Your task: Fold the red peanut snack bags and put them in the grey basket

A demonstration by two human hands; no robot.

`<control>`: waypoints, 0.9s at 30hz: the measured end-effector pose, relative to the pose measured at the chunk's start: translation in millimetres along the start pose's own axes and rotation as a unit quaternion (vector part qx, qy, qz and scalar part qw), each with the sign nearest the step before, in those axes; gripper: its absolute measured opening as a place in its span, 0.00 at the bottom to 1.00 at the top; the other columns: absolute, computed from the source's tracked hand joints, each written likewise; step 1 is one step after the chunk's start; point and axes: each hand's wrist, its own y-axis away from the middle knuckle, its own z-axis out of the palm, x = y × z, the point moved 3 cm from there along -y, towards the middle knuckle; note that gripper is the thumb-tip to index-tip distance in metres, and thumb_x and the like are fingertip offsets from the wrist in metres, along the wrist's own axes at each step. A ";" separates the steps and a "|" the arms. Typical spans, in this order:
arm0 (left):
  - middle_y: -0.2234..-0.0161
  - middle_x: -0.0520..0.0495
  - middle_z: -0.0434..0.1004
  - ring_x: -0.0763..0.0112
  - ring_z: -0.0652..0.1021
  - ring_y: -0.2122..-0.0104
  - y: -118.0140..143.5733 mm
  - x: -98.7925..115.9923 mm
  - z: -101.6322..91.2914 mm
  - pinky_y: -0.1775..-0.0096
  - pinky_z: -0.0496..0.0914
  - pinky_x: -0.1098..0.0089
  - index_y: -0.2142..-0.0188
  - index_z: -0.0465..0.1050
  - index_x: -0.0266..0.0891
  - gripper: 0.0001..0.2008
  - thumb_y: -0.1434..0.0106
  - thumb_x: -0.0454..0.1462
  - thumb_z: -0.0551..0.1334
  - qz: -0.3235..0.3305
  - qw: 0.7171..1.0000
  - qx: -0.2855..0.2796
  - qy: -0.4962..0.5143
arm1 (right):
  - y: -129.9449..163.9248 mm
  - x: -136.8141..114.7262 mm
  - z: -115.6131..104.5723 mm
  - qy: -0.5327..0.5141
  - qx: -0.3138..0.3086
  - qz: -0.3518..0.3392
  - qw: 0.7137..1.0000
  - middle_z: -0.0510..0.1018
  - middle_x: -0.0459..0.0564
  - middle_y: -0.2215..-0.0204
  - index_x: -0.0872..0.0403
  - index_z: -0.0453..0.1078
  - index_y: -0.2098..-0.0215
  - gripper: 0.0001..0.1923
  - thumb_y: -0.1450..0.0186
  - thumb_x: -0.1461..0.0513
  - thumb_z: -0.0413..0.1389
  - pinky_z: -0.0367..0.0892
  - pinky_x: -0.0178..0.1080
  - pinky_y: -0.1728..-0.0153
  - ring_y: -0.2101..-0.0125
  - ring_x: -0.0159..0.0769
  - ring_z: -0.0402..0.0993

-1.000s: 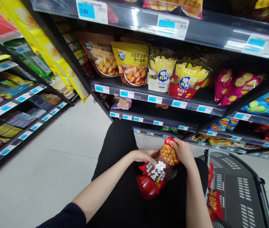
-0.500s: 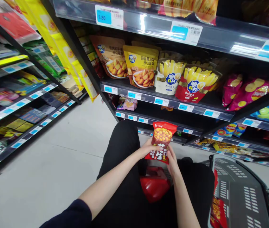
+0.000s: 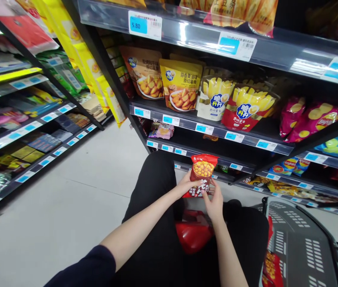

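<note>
A red bag of peanuts point(image 3: 204, 169) with a picture of round golden nuts is held upright between my hands, over my knees. My left hand point(image 3: 186, 185) grips its left side, thumb across the front. At the lower right edge, my right hand point(image 3: 214, 199) pinches the bag with the thumb on the front and fingers behind. Below the hands, between my legs, sits a glossy red object point(image 3: 194, 235) whose kind I cannot make out.
A grey shopping basket point(image 3: 294, 239) stands at my right, with a red snack bag point(image 3: 272, 269) along its left side. Ahead, a shelf point(image 3: 246, 139) carries potato snack pouches point(image 3: 183, 85). Yellow packs point(image 3: 82, 59) hang at the left rack's end. Grey floor point(image 3: 76, 207) lies at left.
My right hand has shifted its hold, with the thumb now across the front lower corner of the bag. The bag has tilted and moved slightly left. My left hand keeps its grip.
</note>
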 end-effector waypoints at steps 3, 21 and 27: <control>0.47 0.42 0.67 0.58 0.68 0.48 5.9 -1.4 7.1 0.47 0.61 0.59 0.46 0.61 0.40 0.32 0.50 0.42 0.66 0.019 0.997 -0.066 -0.027 | 4.8 -5.5 5.5 0.015 0.001 -0.034 0.999 0.68 0.57 0.50 0.53 0.59 0.45 0.33 0.47 0.53 0.59 0.61 0.47 0.53 0.54 0.45 0.67; 0.55 0.42 0.74 0.58 0.74 0.55 9.8 0.5 10.6 0.53 0.65 0.60 0.46 0.59 0.39 0.41 0.61 0.33 0.71 -0.077 0.978 -0.191 0.005 | 15.9 25.7 11.6 -0.385 -0.096 0.172 0.902 0.78 0.52 0.62 0.51 0.70 0.58 0.24 0.50 0.50 0.61 0.67 0.52 0.57 0.61 0.48 0.74; 0.56 0.41 0.74 0.57 0.74 0.57 2.1 -2.1 5.8 0.55 0.67 0.61 0.51 0.59 0.36 0.37 0.60 0.36 0.71 0.010 0.986 -0.107 -0.129 | 4.1 19.4 13.5 -0.385 -0.058 0.158 0.907 0.73 0.48 0.53 0.46 0.64 0.50 0.28 0.48 0.57 0.62 0.62 0.47 0.50 0.52 0.42 0.69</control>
